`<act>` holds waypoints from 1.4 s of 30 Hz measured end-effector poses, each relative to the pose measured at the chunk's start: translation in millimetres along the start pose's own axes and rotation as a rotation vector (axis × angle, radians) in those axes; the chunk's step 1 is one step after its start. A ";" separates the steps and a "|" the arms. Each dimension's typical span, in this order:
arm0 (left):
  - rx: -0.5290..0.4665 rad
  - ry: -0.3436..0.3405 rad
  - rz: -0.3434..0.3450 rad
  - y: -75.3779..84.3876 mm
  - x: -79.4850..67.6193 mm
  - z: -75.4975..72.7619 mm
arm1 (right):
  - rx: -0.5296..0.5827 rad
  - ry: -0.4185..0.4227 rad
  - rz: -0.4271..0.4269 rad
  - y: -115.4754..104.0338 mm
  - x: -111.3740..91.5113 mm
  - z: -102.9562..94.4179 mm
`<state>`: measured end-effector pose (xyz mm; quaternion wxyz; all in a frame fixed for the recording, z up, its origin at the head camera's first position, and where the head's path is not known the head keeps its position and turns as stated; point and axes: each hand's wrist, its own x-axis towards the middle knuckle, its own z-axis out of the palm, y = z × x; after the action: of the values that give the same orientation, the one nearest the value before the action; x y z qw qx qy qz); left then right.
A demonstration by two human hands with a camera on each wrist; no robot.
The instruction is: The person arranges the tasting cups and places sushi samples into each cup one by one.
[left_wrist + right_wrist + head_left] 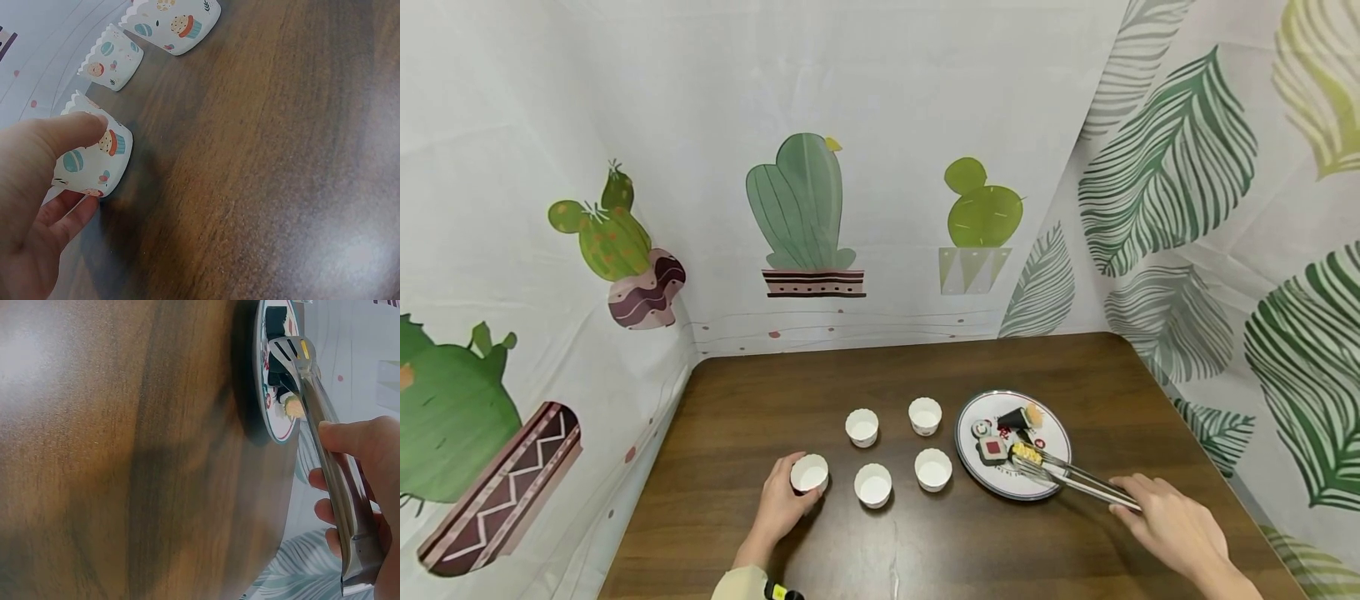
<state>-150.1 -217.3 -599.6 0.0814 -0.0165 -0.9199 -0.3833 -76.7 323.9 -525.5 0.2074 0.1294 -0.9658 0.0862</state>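
Note:
My left hand (781, 498) grips a white paper baking cup (809, 472) with a scalloped rim, thumb on its near side and fingers round the other. In the left wrist view, cupcake prints show on that cup (103, 153). My right hand (1176, 525) holds metal tongs (1093, 485), thumb along one arm and fingers under the other. The slotted tong ends lie around a yellow-topped sushi piece (1026, 453) over the round plate (1000, 490). Beside it on the plate are a square sushi roll (992, 450), a small round roll (981, 428) and a cone hand roll (1021, 417).
Several more white baking cups stand between my left hand and the plate: a back cup (862, 427), a second back cup (925, 416), a front cup (873, 486) and another front cup (933, 470). Printed cloth (895, 100) hangs behind the brown wooden table (775, 383).

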 end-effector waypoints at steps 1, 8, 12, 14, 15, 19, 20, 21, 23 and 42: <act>0.000 -0.003 -0.002 0.1 -0.1 -0.2 | 0.000 0.000 -0.001 0.1 0.2 -0.6; -0.004 -0.025 -0.011 0.7 -0.1 -2.0 | -0.006 0.016 -0.021 0.7 3.7 -5.2; -0.006 -0.020 -0.003 0.5 -0.1 -2.0 | -0.008 0.019 -0.030 1.1 7.3 -7.6; -0.011 -0.015 0.002 0.7 -0.1 -2.3 | -0.010 0.020 -0.033 1.2 9.5 -8.6; -0.012 -0.013 0.003 0.8 0.0 -2.5 | -0.012 0.022 -0.036 1.2 10.6 -8.8; -0.008 -0.009 0.009 0.2 0.5 -2.4 | -0.016 0.028 -0.049 0.4 14.7 -9.4; -0.005 -0.010 0.010 -0.2 0.6 -2.2 | -0.014 0.032 -0.054 0.0 15.8 -9.4; -0.002 -0.011 0.011 -0.4 0.7 -2.1 | -0.012 0.037 -0.060 -0.6 17.0 -9.1; 0.002 -0.013 0.008 -0.9 0.5 -1.7 | -0.008 0.047 -0.072 -1.8 19.4 -8.6; 0.005 0.000 0.004 2.4 -1.1 -2.3 | -0.007 0.053 -0.136 -19.8 51.5 -1.9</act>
<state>-148.5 -217.2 -596.5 0.0824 -0.0183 -0.9209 -0.3806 -115.7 294.4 -499.8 0.2387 0.1914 -0.9493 0.0720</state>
